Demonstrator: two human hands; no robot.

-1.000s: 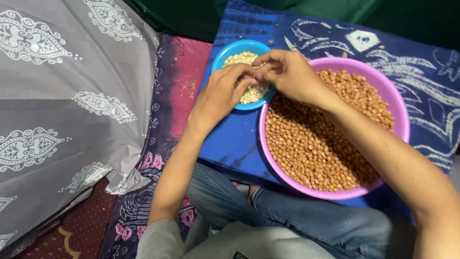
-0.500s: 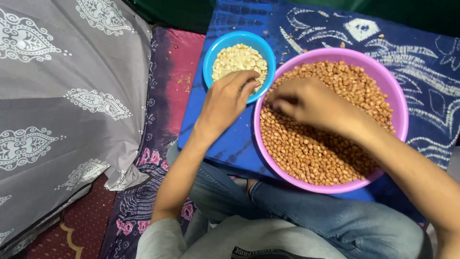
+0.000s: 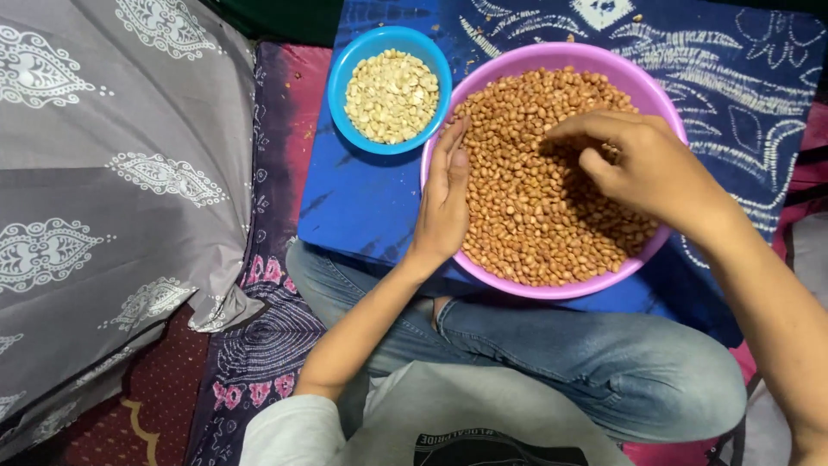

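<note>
Pink bowl (image 3: 664,112) of brown peanuts (image 3: 535,198) sits at the blue board's (image 3: 362,198) near edge; left hand (image 3: 444,203) lies flat and open on its left rim; right hand (image 3: 647,164) hovers over the nuts, fingers curled, pinching something unclear; blue bowl (image 3: 345,73) of peeled nuts stands beside it.

Blue jeans (image 3: 595,354), grey short-sleeved top (image 3: 466,418) with what seems a dark print.

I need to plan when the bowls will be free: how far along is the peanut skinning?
Done: the small blue bowl holds a heap of pale skinned peanuts. In hand: the right hand picks among the red-skinned peanuts, and the left hand rests flat inside the pink bowl. Left: the pink bowl looks nearly full, so most remains.
</note>
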